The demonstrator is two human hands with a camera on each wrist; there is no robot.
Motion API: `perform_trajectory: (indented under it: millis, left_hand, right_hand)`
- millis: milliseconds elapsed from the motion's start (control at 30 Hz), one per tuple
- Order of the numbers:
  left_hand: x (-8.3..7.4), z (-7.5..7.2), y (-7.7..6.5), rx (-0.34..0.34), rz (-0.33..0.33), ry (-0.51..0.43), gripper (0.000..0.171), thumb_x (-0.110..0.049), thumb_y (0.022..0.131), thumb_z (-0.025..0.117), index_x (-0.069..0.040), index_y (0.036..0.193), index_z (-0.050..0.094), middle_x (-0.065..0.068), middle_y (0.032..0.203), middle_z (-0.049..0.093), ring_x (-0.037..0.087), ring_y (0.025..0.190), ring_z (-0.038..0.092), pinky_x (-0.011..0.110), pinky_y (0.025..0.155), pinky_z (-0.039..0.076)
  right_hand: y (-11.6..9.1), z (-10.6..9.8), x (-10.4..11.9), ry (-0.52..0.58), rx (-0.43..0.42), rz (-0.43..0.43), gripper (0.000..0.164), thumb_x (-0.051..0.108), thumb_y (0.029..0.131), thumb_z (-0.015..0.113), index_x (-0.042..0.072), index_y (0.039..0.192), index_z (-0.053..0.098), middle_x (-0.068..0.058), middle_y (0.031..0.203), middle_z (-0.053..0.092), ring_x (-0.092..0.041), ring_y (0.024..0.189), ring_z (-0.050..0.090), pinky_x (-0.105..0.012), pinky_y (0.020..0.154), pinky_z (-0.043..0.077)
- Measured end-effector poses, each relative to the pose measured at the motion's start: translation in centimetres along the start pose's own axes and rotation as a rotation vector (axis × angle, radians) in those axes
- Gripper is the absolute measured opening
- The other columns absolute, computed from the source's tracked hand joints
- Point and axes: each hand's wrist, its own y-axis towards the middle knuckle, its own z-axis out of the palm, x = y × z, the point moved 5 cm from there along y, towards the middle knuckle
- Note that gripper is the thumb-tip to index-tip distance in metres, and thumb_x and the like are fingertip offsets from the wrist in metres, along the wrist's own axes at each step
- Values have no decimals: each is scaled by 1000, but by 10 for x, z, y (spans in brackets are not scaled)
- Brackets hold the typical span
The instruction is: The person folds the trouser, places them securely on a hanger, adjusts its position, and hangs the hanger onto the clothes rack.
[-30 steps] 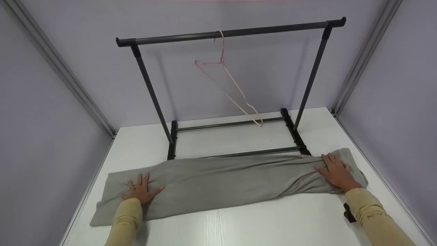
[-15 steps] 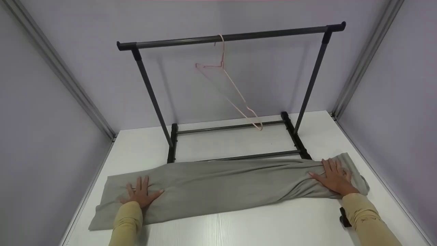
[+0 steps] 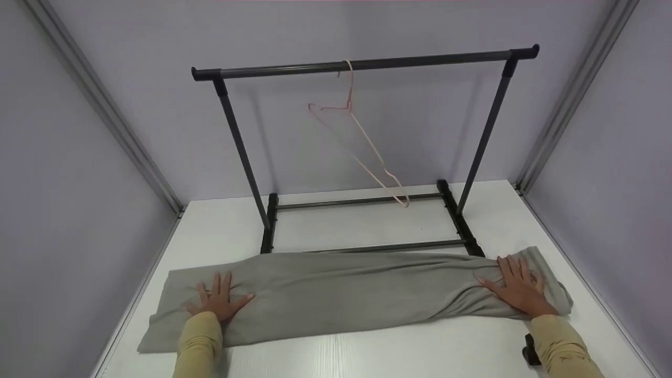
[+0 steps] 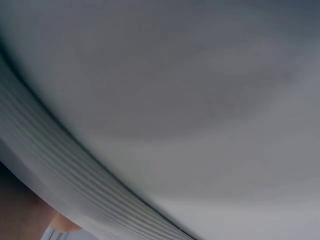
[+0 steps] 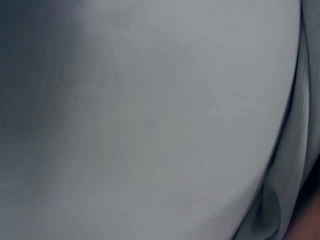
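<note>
- Grey, matte and softly creased, a long folded cloth point(image 3: 346, 294) is lying flat on the white surface point(image 3: 341, 357), stretching sideways in a broad strip just in front of the clothes rack point(image 3: 378, 63).
- Its middle is looking fairly smooth, while wrinkles are gathering and fanning out near the right hand point(image 3: 517, 291); its left end is flaring toward the person, and layered folds are showing at its right end.
- Fine parallel ribs are running along the cloth's edge in the left wrist view.
- The left hand point(image 3: 216, 304) is resting on the cloth's left part, its grip staying loose: fingers are spreading, thumb is pointing inward, nothing is being grasped.
- The right hand is pressing near the right end, its grip likewise spread, the thumb pointing inward.
- Tan sleeves point(image 3: 199, 341) are covering both forearms.
- A pink wire hanger point(image 3: 367, 140) is hanging from the rack's top bar.
</note>
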Motion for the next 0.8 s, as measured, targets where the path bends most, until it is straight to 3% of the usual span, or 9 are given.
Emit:
perform_trajectory:
  millis: [233, 533, 800]
  left_hand:
    - [-7, -11, -9, -21, -3, -50, 110, -84, 72, 39, -13, 150, 7, 19, 153, -3, 51, 132, -16, 76, 83, -18]
    - [-3, 2, -4, -68, -6, -38, 109, -87, 70, 32, -18, 150, 5, 14, 154, -3, 47, 133, -16, 73, 84, -20]
    - [4, 5, -2, -32, 4, -70, 111, -86, 70, 35, -16, 150, 6, 19, 153, -1, 51, 132, -15, 75, 83, -19]
  right_hand:
    - [0, 1, 3, 10, -13, 3, 96, 64, 86, 45, 1, 148, 7, -29, 150, 0, -43, 133, -21, -69, 94, -13]
    - [-1, 2, 1, 48, -33, 28, 95, 65, 87, 43, 2, 148, 6, -30, 149, 0, -44, 133, -21, -70, 93, -8]
    - [-2, 7, -2, 36, -40, 43, 97, 68, 86, 41, 2, 148, 5, -30, 149, -1, -45, 133, -21, -70, 93, -9]
